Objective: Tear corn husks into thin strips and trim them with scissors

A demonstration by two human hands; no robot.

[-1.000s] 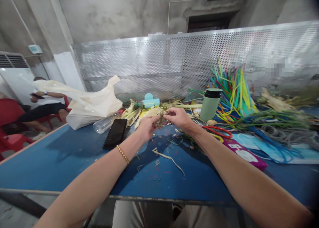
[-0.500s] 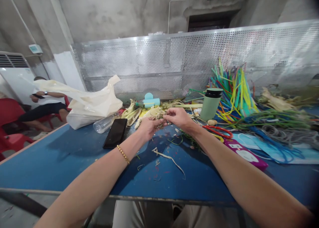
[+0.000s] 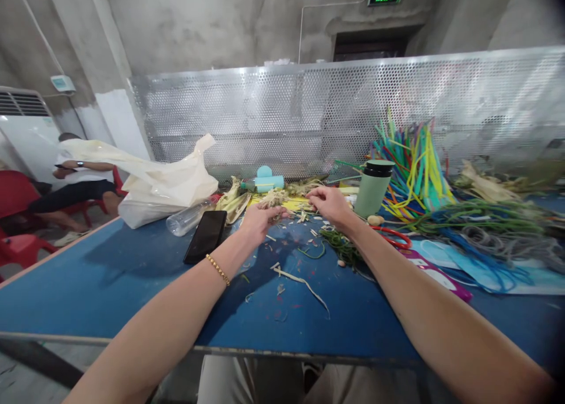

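My left hand is closed round a pale, frayed bundle of dry plant fibre over the far middle of the blue table. A little to its right, my right hand is apart from the bundle, thumb and fingers pinched together. Whether a thin strand sits in that pinch I cannot make out. Below the hands, a pale curling strip lies among small scraps. Dry husks lie beyond my left hand, and a dark green tangle of cord lies under my right forearm.
A black phone, clear bottle and cream plastic bag are on the left. On the right stand a green tumbler, red-handled scissors and bright strips. A perforated metal screen backs the table. A person sits far left.
My hands have moved apart: the right has drawn away to the right and slightly up from the fibre bundle. My left hand keeps the bundle and has shifted slightly left.
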